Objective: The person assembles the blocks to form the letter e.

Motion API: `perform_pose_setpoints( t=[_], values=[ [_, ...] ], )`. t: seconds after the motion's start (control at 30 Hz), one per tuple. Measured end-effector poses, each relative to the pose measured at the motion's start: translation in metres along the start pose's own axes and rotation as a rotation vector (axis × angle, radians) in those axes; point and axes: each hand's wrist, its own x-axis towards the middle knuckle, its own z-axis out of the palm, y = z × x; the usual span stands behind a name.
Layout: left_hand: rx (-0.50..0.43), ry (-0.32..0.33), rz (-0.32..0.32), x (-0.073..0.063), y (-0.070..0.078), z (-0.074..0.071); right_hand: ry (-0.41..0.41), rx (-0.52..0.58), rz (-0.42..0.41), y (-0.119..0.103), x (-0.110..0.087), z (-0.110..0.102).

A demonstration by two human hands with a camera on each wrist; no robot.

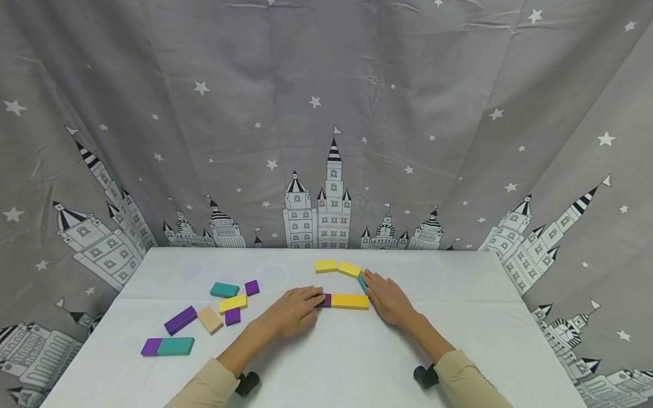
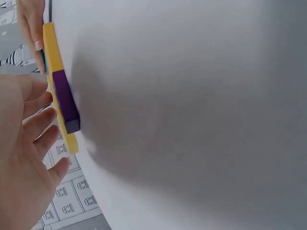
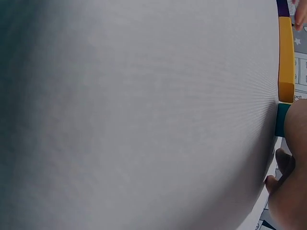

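Note:
My left hand (image 1: 296, 309) lies over the left part of a purple block (image 1: 325, 300), its fingers loosely bent and spread beside it in the left wrist view. The purple block's right end meets an orange-yellow block (image 1: 349, 302), making a straight row. At the row's right end, my right hand (image 1: 390, 297) holds a slanted teal block (image 1: 363, 284) between thumb and fingers, partly covering it. In the right wrist view the teal block (image 3: 282, 120) shows close to the orange-yellow block's end. Beyond, two yellow blocks (image 1: 326, 266) lie end to end, the right one reaching toward the teal block.
Left on the white table (image 1: 357, 362) lie loose blocks: teal (image 1: 224, 290), purple (image 1: 252, 288), yellow (image 1: 233, 305), tan (image 1: 210, 320) and a longer purple one (image 1: 181, 320). Nearer, a teal block (image 1: 176, 346) adjoins a purple one (image 1: 151, 347). A grey castle-print curtain (image 1: 388, 141) hangs behind.

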Motion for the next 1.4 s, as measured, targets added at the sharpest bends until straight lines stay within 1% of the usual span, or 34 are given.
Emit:
perform_pose_setpoints(
  t=[0.07, 0.13, 0.23, 0.33, 0.4, 0.5, 0.6, 0.67, 0.77, 0.83, 0.9, 1.0, 1.2, 1.4],
  values=[
    [-0.035, 0.021, -0.011, -0.001, -0.003, -0.003, -0.004, -0.002, 0.004, -0.001, 0.000, 0.000],
    [-0.106, 0.043, -0.044, -0.003, -0.006, -0.007, -0.004, 0.000, 0.003, -0.001, 0.000, -0.001],
    [-0.254, 0.083, -0.127, -0.010, -0.011, -0.014, -0.009, -0.004, 0.007, -0.002, 0.001, -0.001],
    [-0.370, 0.153, -0.207, -0.021, -0.018, -0.021, -0.008, -0.011, 0.007, -0.002, 0.001, -0.002],
    [-0.397, 0.201, -0.247, -0.030, -0.025, -0.026, -0.010, -0.014, 0.007, -0.003, 0.001, -0.002],
    [-0.380, 0.265, -0.280, -0.044, -0.039, -0.031, -0.009, -0.019, 0.007, -0.003, 0.001, -0.002],
    [-0.364, 0.297, -0.308, -0.061, -0.053, -0.036, -0.006, -0.017, 0.009, -0.003, 0.001, 0.000],
    [-0.359, 0.312, -0.313, -0.072, -0.064, -0.038, -0.009, -0.018, 0.013, -0.003, 0.001, 0.000],
    [-0.351, 0.302, -0.345, -0.086, -0.078, -0.039, -0.010, -0.018, 0.014, -0.002, 0.001, 0.000],
    [-0.327, 0.278, -0.372, -0.092, -0.087, -0.038, -0.013, -0.017, 0.015, -0.001, 0.001, 0.000],
    [-0.302, 0.253, -0.396, -0.097, -0.093, -0.035, -0.014, -0.012, 0.014, -0.001, 0.001, 0.000],
    [-0.279, 0.235, -0.396, -0.100, -0.100, -0.032, -0.012, -0.007, 0.013, -0.001, 0.002, 0.000],
    [-0.280, 0.246, -0.373, -0.100, -0.105, -0.032, 0.000, -0.017, 0.013, -0.002, 0.002, 0.000],
    [-0.299, 0.190, -0.349, -0.103, -0.103, -0.037, 0.004, -0.030, 0.008, -0.003, 0.001, 0.000]
  ],
)
